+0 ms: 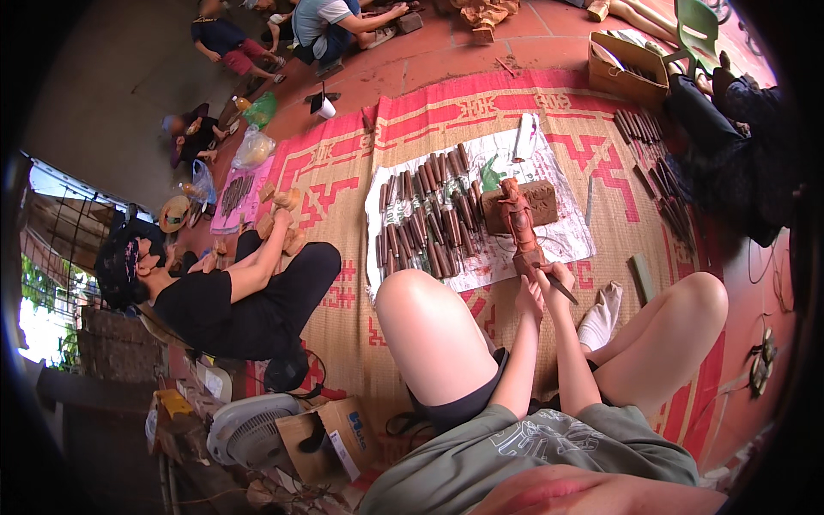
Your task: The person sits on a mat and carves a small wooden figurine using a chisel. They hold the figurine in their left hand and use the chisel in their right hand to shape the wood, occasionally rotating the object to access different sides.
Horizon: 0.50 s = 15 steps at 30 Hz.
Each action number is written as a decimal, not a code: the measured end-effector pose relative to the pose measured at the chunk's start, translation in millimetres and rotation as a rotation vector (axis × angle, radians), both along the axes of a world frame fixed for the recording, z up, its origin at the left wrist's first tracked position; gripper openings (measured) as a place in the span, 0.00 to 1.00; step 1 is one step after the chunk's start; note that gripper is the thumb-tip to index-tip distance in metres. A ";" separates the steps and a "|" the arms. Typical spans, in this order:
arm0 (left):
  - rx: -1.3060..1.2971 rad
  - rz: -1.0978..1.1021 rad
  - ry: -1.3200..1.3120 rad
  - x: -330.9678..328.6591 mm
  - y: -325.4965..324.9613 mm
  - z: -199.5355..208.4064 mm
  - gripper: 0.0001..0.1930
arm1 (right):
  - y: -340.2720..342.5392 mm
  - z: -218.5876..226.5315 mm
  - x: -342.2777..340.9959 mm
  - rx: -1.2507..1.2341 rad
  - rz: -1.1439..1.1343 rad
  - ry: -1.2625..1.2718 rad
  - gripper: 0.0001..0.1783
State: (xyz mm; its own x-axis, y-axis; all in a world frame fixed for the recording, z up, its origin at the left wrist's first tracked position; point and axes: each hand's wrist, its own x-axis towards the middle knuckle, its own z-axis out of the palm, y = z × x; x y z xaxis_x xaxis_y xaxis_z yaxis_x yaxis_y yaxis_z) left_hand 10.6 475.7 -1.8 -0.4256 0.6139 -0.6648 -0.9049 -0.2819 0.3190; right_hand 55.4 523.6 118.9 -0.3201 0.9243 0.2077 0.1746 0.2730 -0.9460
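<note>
A reddish-brown carved wooden figurine (518,221) lies tilted on a wooden block (541,202), its base toward me. Closed at that base is my left hand (530,296), its fingertips partly hidden. Just right of it, my right hand (560,276) is shut on a slim carving tool (564,292) whose dark end sticks out below the fingers. The tool's working tip is hidden by the hands and the base. Several wooden-handled carving tools (433,215) lie in rows on a white sheet (489,279) left of the block.
More tools (665,202) lie on the patterned mat (343,223) at right, near a wooden box (631,69). A person in black (215,305) sits at left holding a pale wooden carving (287,199). A fan (249,429) and a cardboard box (326,442) stand lower left.
</note>
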 end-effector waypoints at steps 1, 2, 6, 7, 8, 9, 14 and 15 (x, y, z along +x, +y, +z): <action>0.000 -0.005 -0.008 1.9 0.7 0.0 0.25 | 2.9 -4.2 -5.7 -0.007 -0.014 0.092 0.07; -0.001 -0.002 -0.003 0.2 1.2 -1.8 0.25 | 3.9 -6.2 -10.1 -0.016 -0.022 0.189 0.07; 0.010 -0.011 -0.004 -2.8 -3.4 -9.6 0.26 | -11.0 -12.7 2.2 -0.027 0.016 0.130 0.06; 0.017 -0.009 0.002 -4.1 -5.0 -11.6 0.26 | -12.9 -14.1 3.3 -0.095 0.025 0.120 0.05; 0.014 -0.003 0.001 -5.6 -6.1 -13.4 0.26 | -10.7 -14.9 4.9 -0.120 0.052 -0.007 0.05; -0.010 0.005 -0.013 -6.3 -7.6 -15.8 0.26 | -8.2 -4.0 8.5 -0.146 0.080 -0.141 0.05; -0.149 0.073 -0.037 4.0 4.9 27.1 0.32 | 6.1 -13.2 -2.2 -0.044 -0.044 0.150 0.07; -0.167 0.075 -0.027 3.6 5.0 31.6 0.33 | 4.4 -12.7 -1.2 -0.022 -0.040 0.103 0.07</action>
State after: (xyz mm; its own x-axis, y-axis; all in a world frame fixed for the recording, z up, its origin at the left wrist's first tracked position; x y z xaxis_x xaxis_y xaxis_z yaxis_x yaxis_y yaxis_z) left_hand 14.2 480.7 29.8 -0.4467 0.4614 -0.7665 -0.8922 -0.2937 0.3431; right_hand 54.1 527.9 106.1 -0.2606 0.9408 0.2167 0.0864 0.2463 -0.9653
